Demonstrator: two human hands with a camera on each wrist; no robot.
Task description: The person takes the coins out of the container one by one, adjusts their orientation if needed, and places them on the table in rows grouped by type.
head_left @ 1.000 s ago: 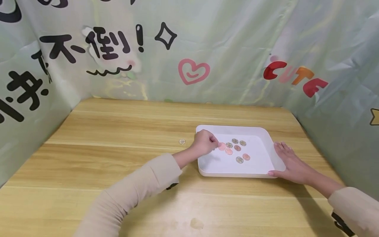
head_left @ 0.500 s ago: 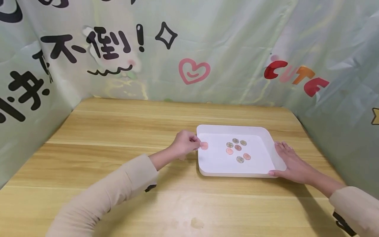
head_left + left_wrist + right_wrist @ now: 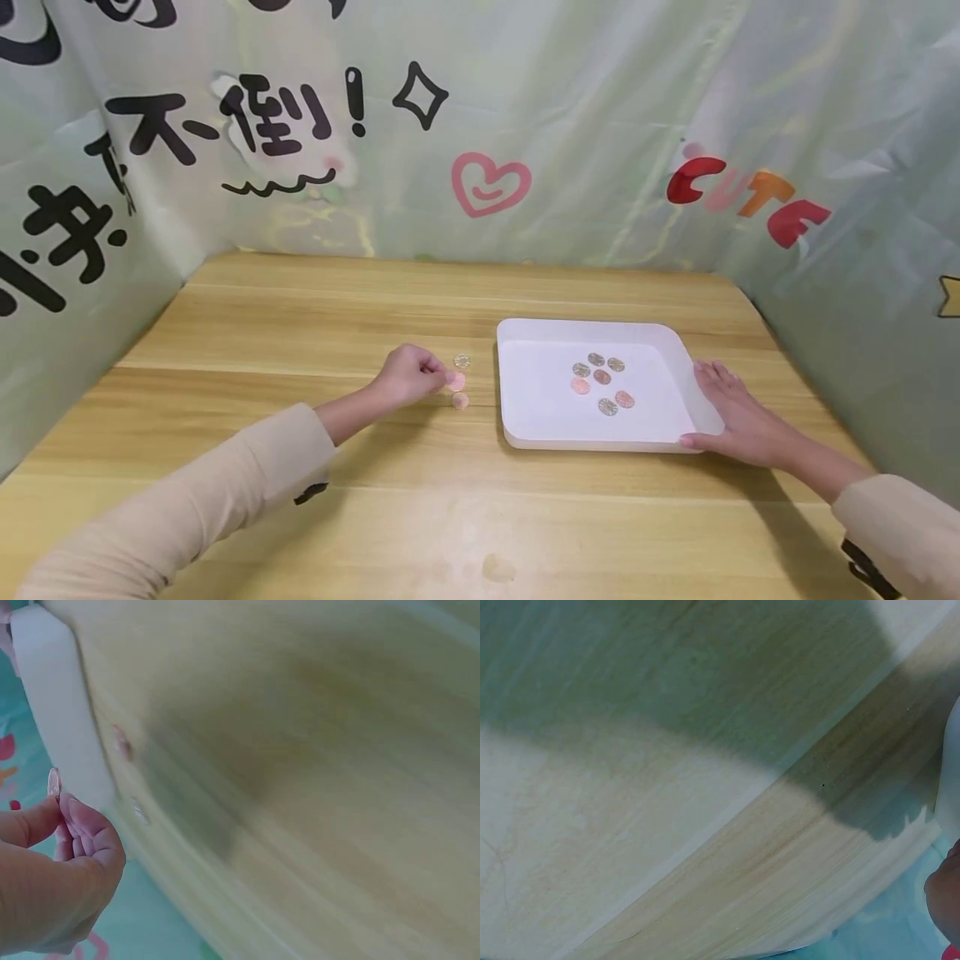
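Observation:
My left hand (image 3: pixel 408 375) pinches a copper-coloured coin (image 3: pixel 456 381) between thumb and fingertips, left of the white tray. In the left wrist view, this pinched coin (image 3: pixel 54 782) stands on edge above the fingertips. On the table, a silvery coin (image 3: pixel 461 361) lies just behind it and another copper-coloured coin (image 3: pixel 461 401) just in front. My right hand (image 3: pixel 738 417) rests against the right side of the white tray (image 3: pixel 540 417), fingers extended along the outside and thumb at the near corner. Only a bit of that hand (image 3: pixel 943 896) shows in the right wrist view.
Several coins lie in the middle of the tray, among them a silvery coin (image 3: pixel 607 407) and a reddish coin (image 3: pixel 625 399). The wooden table (image 3: pixel 300 325) meets a printed curtain (image 3: pixel 585 125) along its back and sides.
My left hand has moved left out of the tray, carrying a copper-coloured coin over the table beside the two coins there. The right hand and tray have stayed put.

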